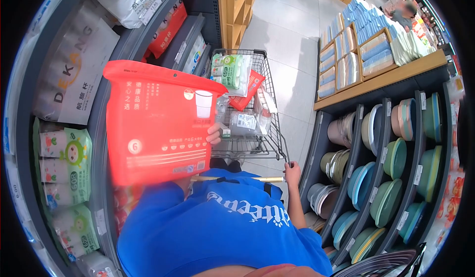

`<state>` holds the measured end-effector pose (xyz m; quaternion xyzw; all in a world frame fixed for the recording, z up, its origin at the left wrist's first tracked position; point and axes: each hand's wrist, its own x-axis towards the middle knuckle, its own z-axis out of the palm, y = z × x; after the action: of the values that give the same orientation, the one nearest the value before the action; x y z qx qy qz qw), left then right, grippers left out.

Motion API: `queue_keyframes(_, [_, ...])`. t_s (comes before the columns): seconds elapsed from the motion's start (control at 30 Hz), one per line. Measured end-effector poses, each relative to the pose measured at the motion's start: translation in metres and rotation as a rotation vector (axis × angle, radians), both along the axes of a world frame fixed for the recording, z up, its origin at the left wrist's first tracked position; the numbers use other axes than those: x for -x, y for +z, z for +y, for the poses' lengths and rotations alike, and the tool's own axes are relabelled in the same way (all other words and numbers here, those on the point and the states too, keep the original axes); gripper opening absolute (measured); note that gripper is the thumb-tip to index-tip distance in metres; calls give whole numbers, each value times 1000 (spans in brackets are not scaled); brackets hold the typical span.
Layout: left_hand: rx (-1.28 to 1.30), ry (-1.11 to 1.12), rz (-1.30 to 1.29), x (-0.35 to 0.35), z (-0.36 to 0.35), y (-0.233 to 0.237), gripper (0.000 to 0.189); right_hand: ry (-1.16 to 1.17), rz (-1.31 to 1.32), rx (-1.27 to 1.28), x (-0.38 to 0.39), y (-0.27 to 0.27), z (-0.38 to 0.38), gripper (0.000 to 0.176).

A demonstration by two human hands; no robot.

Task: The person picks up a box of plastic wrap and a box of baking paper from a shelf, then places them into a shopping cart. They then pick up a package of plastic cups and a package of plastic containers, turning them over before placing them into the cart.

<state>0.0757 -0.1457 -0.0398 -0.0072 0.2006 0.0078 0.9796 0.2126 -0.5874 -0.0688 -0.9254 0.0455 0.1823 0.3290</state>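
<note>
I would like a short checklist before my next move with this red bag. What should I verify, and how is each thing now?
1. Red bag held by left hand: ok, gripped at its right edge.
2. Right hand on the cart: ok, it grips the near right corner.
3. Cart empty: not ok, it holds a green-and-white pack and other items.
4. Full view of the cart: not ok, the bag covers part of its left side.
5. Bag's back undamaged: cannot tell, it faces away.

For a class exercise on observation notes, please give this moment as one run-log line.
left hand: holds red pack | right hand: grips cart | in cart: green pack, others | right shelves: bowls
</note>
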Motion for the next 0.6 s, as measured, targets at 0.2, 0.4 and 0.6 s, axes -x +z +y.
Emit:
queue_keyframes(0.2, [-30, -27, 35, 1, 21, 19, 55, 3, -18, -17, 1, -10, -4, 26])
queue_keyframes(0.4, [-587, 35, 363, -14, 16, 5, 51, -1, 8, -9, 2, 3, 3, 27])
queue_keyframes(0.6, [-540, 89, 655, -19, -23, -87, 43, -19, -12, -2, 5, -4, 2, 24])
